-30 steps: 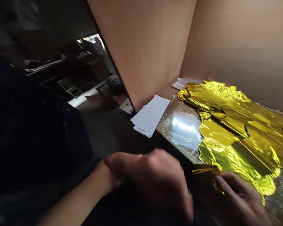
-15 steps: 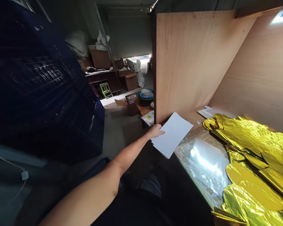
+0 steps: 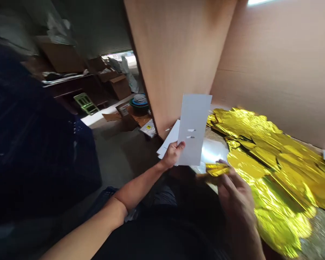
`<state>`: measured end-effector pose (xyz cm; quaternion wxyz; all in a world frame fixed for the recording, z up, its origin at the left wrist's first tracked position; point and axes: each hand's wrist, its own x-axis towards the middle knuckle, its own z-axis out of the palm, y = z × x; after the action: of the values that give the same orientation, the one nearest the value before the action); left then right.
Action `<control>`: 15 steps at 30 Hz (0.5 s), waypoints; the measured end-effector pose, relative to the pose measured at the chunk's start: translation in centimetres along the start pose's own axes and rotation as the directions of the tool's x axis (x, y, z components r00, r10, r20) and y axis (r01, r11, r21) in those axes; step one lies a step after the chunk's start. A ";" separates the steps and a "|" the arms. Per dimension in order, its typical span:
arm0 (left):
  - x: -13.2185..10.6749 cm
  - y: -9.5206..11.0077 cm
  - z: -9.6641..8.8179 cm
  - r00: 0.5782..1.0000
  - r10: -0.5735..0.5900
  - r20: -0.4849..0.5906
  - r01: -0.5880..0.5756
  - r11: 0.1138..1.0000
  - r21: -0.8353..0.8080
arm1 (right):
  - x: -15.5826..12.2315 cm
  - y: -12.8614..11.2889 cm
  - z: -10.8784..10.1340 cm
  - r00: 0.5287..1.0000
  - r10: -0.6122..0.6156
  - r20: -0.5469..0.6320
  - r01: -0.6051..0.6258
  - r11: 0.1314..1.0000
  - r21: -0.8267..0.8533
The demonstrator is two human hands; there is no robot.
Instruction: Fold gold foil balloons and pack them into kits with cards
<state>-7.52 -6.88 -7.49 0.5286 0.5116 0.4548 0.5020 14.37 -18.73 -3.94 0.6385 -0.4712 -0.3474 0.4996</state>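
My left hand point(image 3: 172, 155) pinches the lower left edge of a white card point(image 3: 193, 112), thumb on its face. Two small slots show in the card, which is held up nearly upright. Behind it, white paper sheets point(image 3: 170, 139) lie at the table's left corner. My right hand point(image 3: 235, 186), blurred, has its fingers closed on a folded piece of gold foil point(image 3: 217, 169), just right of and below the card. A heap of gold foil point(image 3: 262, 144) spreads over the table to the right. Shiny clear plastic sheets point(image 3: 215, 148) show partly between the card and the heap.
A wooden panel point(image 3: 176, 54) rises behind the table, joining a second wooden wall point(image 3: 273, 68). To the left stand dark blue crates point(image 3: 38, 144). On the floor beyond are a green chair point(image 3: 85, 103), cardboard boxes point(image 3: 120, 86) and a blue-rimmed basin point(image 3: 139, 101).
My left hand now grips a slotted white card; the paper sheets lie behind it. My right hand has come into view with gold foil. The view has turned right.
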 end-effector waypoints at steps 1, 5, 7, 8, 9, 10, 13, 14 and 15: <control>-1.5 -0.5 2.2 0.997 -0.028 0.066 0.036 0.991 -0.129 | 0.8 0.0 0.6 0.993 -0.110 -0.040 0.107 0.992 -0.072; -4.9 -0.7 6.8 0.818 -0.094 0.567 0.393 0.812 -0.431 | 2.3 -0.9 -1.0 0.985 -0.168 -0.045 0.141 0.920 -0.366; -4.2 -0.3 6.8 0.631 -0.151 0.761 0.635 0.664 -0.394 | 1.7 -2.0 -2.9 0.992 -0.122 -0.014 0.101 0.877 -0.470; -3.4 -0.2 6.7 0.562 -0.203 0.802 0.718 0.600 -0.352 | 1.2 -2.5 -3.8 0.994 -0.110 0.009 0.098 0.837 -0.539; -2.6 -0.3 6.7 0.525 -0.265 0.809 0.766 0.561 -0.313 | 0.8 -3.0 -4.6 0.994 -0.102 0.035 0.102 0.777 -0.621; -1.8 -0.5 6.9 0.504 -0.326 0.800 0.787 0.555 -0.270 | 0.4 -3.4 -5.3 0.994 -0.100 0.055 0.109 0.698 -0.708; -0.7 -1.2 8.6 0.579 -0.411 0.704 0.673 0.728 -0.128 | -0.3 -3.8 -6.9 0.989 -0.133 0.060 0.108 0.390 -0.915; -0.7 -1.4 9.4 0.627 -0.398 0.669 0.603 0.792 -0.095 | -0.5 -3.7 -7.4 0.987 -0.149 0.054 0.098 0.304 -0.948; -0.9 -1.4 10.2 0.671 -0.374 0.640 0.537 0.841 -0.071 | -0.7 -3.6 -7.9 0.986 -0.156 0.058 0.096 0.248 -0.964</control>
<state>2.61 -8.59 -8.32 0.8148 0.4406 0.3081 0.2167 22.50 -21.60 -2.96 0.2662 -0.7447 -0.6000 0.1209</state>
